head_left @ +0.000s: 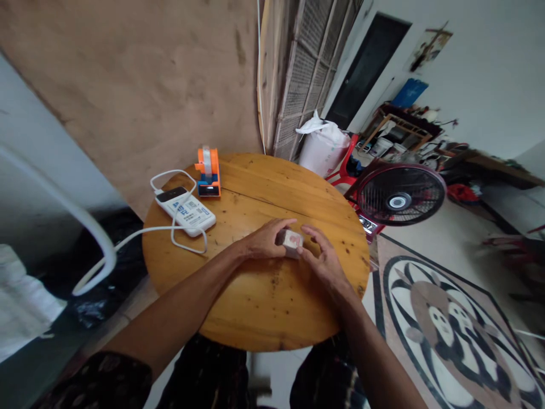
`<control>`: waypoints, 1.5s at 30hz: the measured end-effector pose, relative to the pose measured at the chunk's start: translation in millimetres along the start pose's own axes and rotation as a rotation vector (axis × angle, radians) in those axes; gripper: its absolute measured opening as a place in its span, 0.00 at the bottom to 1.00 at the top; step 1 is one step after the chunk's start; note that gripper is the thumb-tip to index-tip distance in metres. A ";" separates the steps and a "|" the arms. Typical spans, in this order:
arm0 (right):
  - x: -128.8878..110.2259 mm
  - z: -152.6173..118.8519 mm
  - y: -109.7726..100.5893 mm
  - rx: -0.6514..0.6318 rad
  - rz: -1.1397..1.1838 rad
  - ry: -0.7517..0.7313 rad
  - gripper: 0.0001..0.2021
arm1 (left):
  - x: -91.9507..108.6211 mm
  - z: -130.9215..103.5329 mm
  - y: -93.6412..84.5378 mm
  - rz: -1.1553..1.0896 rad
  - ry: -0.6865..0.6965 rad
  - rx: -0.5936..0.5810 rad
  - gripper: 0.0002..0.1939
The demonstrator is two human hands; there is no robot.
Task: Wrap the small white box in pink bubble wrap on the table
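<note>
A small whitish box [292,241] with a reddish print on top stands on the round wooden table [272,304], between my two hands. My left hand [269,238] is closed around its left end, the thumb on the near side and the fingers reaching behind it. Part of the box is hidden there. On the other side my right hand [322,258] curves with fingers apart. Its thumb tip is at the box's near right edge, and the other fingers stay off it.
A white power bank [193,218] with a looped white cable lies at the table's left. Behind it stands an orange and blue tape dispenser [208,173]. Beyond the right edge are a dark red fan [398,201], a red chair [347,162] and a white sack [323,147].
</note>
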State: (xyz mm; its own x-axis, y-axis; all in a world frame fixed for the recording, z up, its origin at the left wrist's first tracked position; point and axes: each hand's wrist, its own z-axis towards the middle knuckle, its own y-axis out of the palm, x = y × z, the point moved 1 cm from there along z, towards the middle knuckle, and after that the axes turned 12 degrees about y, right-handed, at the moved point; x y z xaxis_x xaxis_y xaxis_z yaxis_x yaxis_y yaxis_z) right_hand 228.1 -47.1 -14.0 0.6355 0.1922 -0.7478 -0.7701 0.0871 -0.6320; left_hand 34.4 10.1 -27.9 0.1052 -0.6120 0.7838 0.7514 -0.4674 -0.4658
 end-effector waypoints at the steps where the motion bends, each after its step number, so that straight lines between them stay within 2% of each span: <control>1: -3.4 1.6 -1.7 0.017 -0.031 -0.036 0.19 | -1.1 0.0 0.3 -0.002 0.002 0.000 0.40; 9: -26.3 10.0 -6.3 0.097 -0.505 -0.268 0.09 | -5.9 1.1 2.3 -0.085 0.039 0.016 0.41; 12: -33.3 10.7 -2.7 0.125 -0.596 -0.334 0.08 | -4.4 1.7 1.9 -0.087 0.048 0.012 0.40; 15: -34.4 14.8 0.1 0.137 -0.547 -0.317 0.08 | -2.0 2.0 0.9 -0.094 0.066 0.012 0.40; 19: -32.1 24.9 -0.7 0.112 -0.387 -0.202 0.08 | 1.6 1.7 -0.2 -0.120 0.096 0.010 0.42; 25: -32.8 31.6 -7.1 0.091 -0.144 -0.027 0.08 | 2.1 -0.3 -1.2 -0.149 -0.002 0.033 0.44; 32: -41.8 35.8 -22.1 0.077 -0.035 0.028 0.11 | 2.4 -0.6 3.3 -0.320 -0.015 -0.006 0.52; 36: -45.3 44.4 -31.7 0.091 -0.033 0.005 0.12 | 2.0 -1.6 3.2 -0.320 -0.041 0.039 0.59; 40: -41.3 59.5 -40.4 0.098 -0.048 0.031 0.12 | 5.1 -0.2 1.1 -0.458 -0.016 0.107 0.53; 45: -22.4 89.5 -42.5 0.039 -0.086 0.126 0.10 | 12.0 4.3 -2.7 -0.655 -0.036 0.196 0.35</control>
State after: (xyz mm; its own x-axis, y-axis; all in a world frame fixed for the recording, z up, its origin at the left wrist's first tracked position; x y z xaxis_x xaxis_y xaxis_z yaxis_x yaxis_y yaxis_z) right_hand 241.6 32.3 47.8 0.6990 0.0589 -0.7127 -0.7129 0.1358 -0.6880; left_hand 36.4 6.8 -15.5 -0.3925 -0.2190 0.8933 0.7707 -0.6083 0.1895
